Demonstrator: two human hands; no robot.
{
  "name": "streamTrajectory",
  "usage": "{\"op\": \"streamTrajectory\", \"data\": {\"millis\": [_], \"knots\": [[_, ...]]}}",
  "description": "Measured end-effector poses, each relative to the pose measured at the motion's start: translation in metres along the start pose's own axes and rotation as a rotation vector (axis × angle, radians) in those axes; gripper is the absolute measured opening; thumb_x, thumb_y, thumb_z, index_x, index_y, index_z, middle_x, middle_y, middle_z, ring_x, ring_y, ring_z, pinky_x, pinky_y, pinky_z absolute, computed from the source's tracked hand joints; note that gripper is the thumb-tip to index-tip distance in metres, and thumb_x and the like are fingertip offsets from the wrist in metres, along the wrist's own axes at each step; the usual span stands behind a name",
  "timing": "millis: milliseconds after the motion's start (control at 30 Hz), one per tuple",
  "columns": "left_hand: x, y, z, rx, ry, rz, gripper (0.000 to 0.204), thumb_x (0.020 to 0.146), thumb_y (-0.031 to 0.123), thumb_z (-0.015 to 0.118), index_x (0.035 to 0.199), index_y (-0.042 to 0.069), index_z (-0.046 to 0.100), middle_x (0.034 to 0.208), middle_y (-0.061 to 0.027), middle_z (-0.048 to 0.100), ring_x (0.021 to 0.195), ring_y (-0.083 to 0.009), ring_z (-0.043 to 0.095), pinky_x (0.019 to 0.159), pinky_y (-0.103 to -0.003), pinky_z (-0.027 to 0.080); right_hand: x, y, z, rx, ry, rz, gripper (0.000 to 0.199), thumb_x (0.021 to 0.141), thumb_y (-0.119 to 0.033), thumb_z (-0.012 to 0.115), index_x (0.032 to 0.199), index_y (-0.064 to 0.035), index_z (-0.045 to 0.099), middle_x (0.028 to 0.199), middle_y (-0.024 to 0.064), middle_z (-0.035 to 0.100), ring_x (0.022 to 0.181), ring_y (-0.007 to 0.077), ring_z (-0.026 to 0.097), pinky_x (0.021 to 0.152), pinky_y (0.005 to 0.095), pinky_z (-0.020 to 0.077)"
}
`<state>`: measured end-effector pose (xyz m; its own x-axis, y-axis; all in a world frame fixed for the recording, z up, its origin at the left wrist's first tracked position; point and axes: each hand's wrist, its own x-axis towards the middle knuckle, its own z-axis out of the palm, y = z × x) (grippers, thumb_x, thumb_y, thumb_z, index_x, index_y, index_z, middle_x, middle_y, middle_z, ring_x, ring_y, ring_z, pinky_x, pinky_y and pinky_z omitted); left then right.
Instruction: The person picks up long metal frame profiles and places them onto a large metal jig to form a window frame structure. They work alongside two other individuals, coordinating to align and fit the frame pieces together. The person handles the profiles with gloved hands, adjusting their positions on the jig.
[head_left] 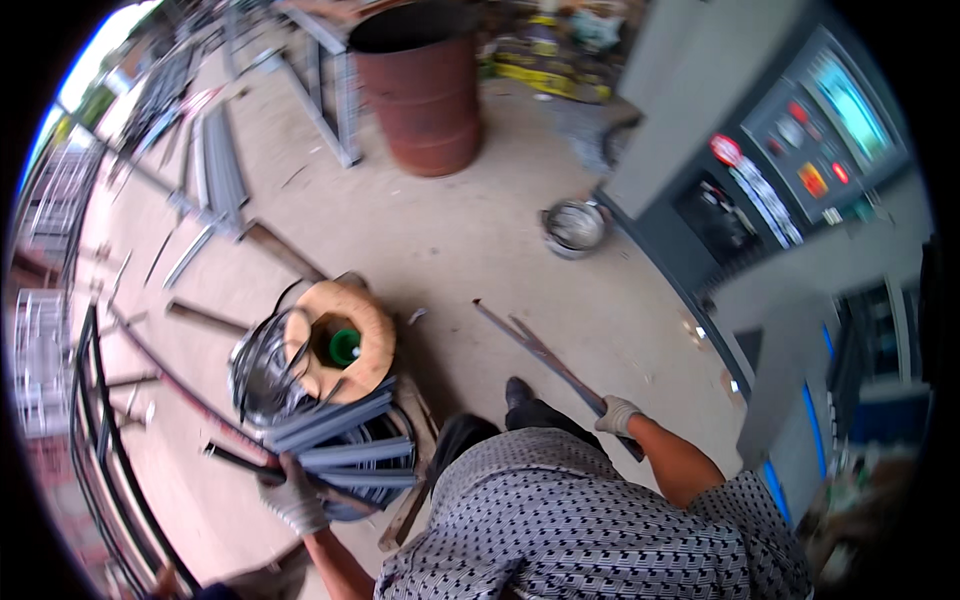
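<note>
Gripping a bundle of long grey steel strips [335, 440] by one end, the gloved left hand [293, 495] was clamped tight (heavy, stiff, probably sharp-edged); the right hand [618, 414] was closed around thin rusty angle bars [535, 350].

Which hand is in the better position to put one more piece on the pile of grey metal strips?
Probably the left hand. It grips a dark rod right at the pile of grey strips. The right hand holds long thin bars away from the pile, on the other side of the body.
</note>
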<state>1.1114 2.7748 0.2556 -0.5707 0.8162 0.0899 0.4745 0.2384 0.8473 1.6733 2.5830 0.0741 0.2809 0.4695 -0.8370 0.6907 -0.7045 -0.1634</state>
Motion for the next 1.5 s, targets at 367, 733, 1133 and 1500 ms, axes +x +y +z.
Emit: {"op": "streamTrajectory", "data": {"millis": [367, 733, 1133, 1500], "knots": [[0.088, 0.036, 0.089, -0.091, 0.158, -0.164, 0.019, 0.084, 0.008, 0.073, 0.087, 0.008, 0.054, 0.072, 0.0034, 0.056, 0.063, -0.0073, 0.049, 0.059, -0.024, 0.045, 0.148, -0.187, -0.194, -0.254, 0.013, -0.226, 0.065, 0.071, -0.040, 0.074, 0.125, -0.0068, 0.060, 0.106, 0.0209, 0.071, 0.100, 0.0358, 0.069, 0.091, 0.0411, 0.0528], [0.297, 0.079, 0.198, -0.042, 0.207, -0.337, 0.021, 0.078, 0.016, 0.075, 0.088, 0.004, 0.060, 0.070, 0.0003, 0.062, 0.063, -0.0086, 0.054, 0.061, -0.028, 0.049, 0.266, -0.377, -0.322, -0.446, 0.019, -0.365, 0.062, 0.066, -0.034, 0.080, 0.118, -0.0048, 0.063, 0.102, 0.0239, 0.070, 0.099, 0.0374, 0.069, 0.088, 0.0422, 0.0542], [0.467, 0.098, 0.281, 0.343, 0.357, -0.455, 0.036, 0.074, 0.026, 0.078, 0.098, 0.003, 0.062, 0.079, -0.0167, 0.071, 0.072, -0.0317, 0.070, 0.071, -0.039, 0.056, 0.435, -0.676, -0.438, -0.589, -0.041, -0.506, 0.071, 0.066, -0.037, 0.077, 0.126, -0.0028, 0.058, 0.112, 0.0293, 0.068, 0.106, 0.0419, 0.067, 0.091, 0.0448, 0.0533], [0.583, 0.134, 0.303, 0.407, 0.543, -0.687, 0.040, 0.068, 0.025, 0.083, 0.097, 0.004, 0.063, 0.081, -0.0157, 0.071, 0.073, -0.0321, 0.070, 0.071, -0.040, 0.056, 0.474, -1.076, -0.509, -1.143, -0.085, -0.786, 0.059, 0.072, -0.036, 0.073, 0.120, -0.0058, 0.057, 0.106, 0.0252, 0.070, 0.103, 0.0407, 0.067, 0.091, 0.0462, 0.0522]]}}
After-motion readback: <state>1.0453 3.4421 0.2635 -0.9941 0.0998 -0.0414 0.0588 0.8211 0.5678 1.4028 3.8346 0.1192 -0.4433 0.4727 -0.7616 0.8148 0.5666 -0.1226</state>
